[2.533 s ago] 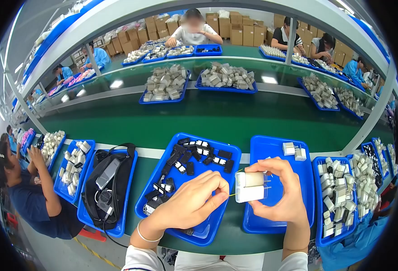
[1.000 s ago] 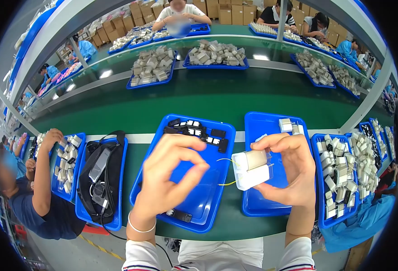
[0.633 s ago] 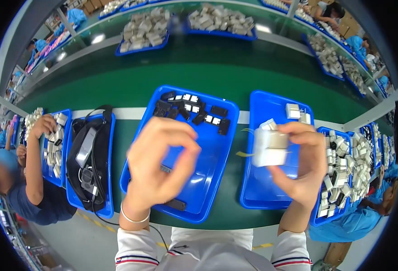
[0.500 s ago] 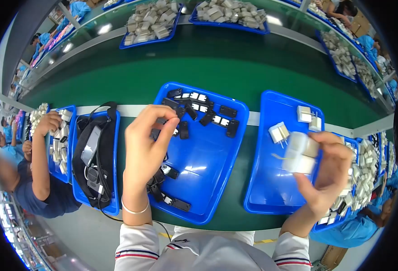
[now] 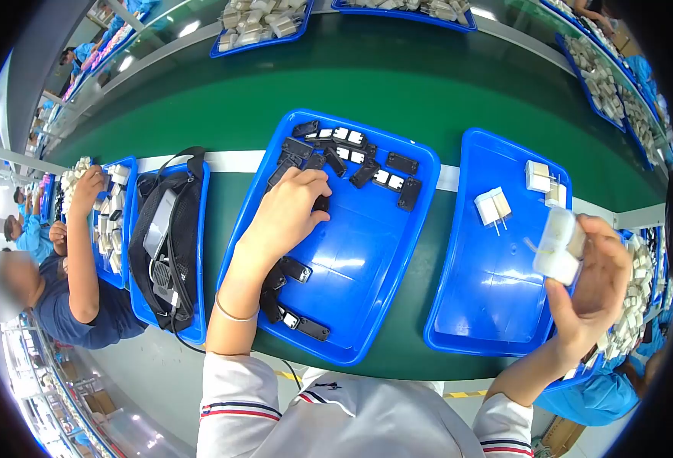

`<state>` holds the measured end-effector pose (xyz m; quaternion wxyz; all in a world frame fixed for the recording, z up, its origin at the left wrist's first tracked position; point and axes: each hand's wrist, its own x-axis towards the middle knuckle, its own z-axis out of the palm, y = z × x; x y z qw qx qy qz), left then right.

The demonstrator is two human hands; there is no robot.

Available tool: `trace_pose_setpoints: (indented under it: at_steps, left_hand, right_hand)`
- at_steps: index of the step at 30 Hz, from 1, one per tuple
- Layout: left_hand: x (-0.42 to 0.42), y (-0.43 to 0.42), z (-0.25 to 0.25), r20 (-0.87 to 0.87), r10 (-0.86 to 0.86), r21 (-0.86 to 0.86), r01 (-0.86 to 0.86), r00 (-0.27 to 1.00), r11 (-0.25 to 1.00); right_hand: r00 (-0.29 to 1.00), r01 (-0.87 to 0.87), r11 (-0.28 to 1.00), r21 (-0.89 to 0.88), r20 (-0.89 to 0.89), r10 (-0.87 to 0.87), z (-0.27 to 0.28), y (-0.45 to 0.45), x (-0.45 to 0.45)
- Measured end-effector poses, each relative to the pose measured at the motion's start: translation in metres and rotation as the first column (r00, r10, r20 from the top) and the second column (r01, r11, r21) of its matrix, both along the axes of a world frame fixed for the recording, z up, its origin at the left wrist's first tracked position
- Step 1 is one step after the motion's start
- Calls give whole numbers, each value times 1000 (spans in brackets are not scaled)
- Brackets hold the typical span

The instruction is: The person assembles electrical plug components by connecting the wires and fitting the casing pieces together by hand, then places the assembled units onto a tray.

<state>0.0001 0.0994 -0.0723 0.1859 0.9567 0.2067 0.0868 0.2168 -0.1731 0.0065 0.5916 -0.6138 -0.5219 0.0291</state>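
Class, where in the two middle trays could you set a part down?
Bare: the middle and lower right of the left tray, between its black plastic parts and right wall; the right tray below its three white plugs. Crowded: the left tray's far end and left side, by the left hand.

Along the near side of a long, flat green workbench [image 5: 352, 88], a large rectangular blue plastic tray [image 5: 336, 256] sits at center, with small rectangular black plastic pieces [image 5: 402, 162] in its far end and near-left corner. To its right, a second rectangular blue plastic tray [image 5: 489, 301] holds three boxy white plastic units with metal prongs [image 5: 492, 206], two toward the far-right corner and one left of them. Left of center, a soft black fabric bag [image 5: 188, 229] lies in a narrow blue plastic tray [image 5: 198, 330]; farther left are heaped boxy white plastic blocks [image 5: 109, 243]. Two rectangular blue plastic trays of blocks [image 5: 268, 44] stand across the workbench.
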Motion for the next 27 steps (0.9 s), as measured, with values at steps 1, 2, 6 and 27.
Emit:
trace_pose_setpoints:
  at_steps: [1,2,6,27]
  left_hand:
    - [-1,1,-1,-14,-11,12,11,1000,1000]
    - [-2,0,-1,0,-3,-30,3,1000,1000]
    - [-3,-4,-17,42,-23,-111,28,999,993]
    - [-1,-102,82,973,81,-228,838,216,496]
  right_hand:
    - [999,32,999,-19,-15,-32,-5,-2,-6]
    - [999,39,998,-58,-29,-41,-12,-5,-9]
    - [986,73,985,-154,-135,-95,-39,-17,-24]
    - [996,-91,945,313,6,93,43,7,-72]
